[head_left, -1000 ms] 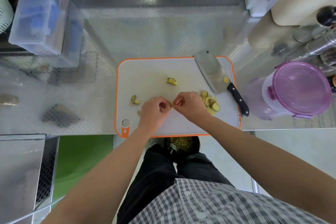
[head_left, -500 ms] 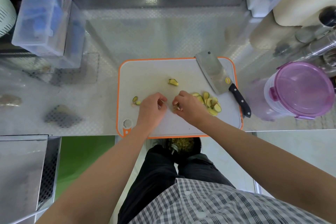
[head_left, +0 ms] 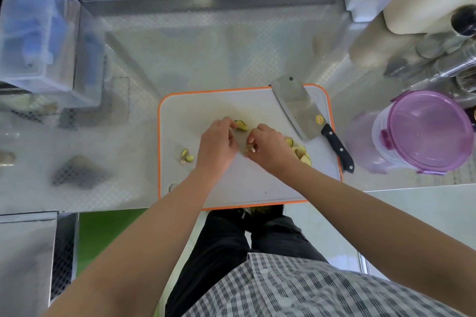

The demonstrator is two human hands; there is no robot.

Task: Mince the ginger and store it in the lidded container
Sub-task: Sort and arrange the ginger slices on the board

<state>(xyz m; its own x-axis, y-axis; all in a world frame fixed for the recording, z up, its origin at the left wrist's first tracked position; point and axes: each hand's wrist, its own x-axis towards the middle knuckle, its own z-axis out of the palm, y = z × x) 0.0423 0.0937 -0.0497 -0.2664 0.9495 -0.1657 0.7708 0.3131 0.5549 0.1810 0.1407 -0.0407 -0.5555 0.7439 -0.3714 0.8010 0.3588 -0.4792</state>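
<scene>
A white cutting board [head_left: 231,188] with an orange rim lies at the centre of the frame on a steel counter [head_left: 206,46], and both hands work over its middle. The left hand [head_left: 216,144] reaches its forefinger to the near end of a ginger piece [head_left: 241,125]. Its other fingers are loosely curled, with nothing seen in them. That piece lies flat just above the gap between the hands, its long axis running from upper left to lower right. The right hand [head_left: 268,147] has its fingers curled under toward the board; I cannot tell whether they pinch a slice. Behind it, toward the right, a pile of ginger slices [head_left: 301,153] is partly hidden. A few small slices [head_left: 186,156] lie apart at the left of the board. A cleaver [head_left: 298,110] rests flat at the board's upper right, blade toward the upper left, black handle pointing lower right. The lidded container [head_left: 425,131], its purple lid on, stands at the right edge.
</scene>
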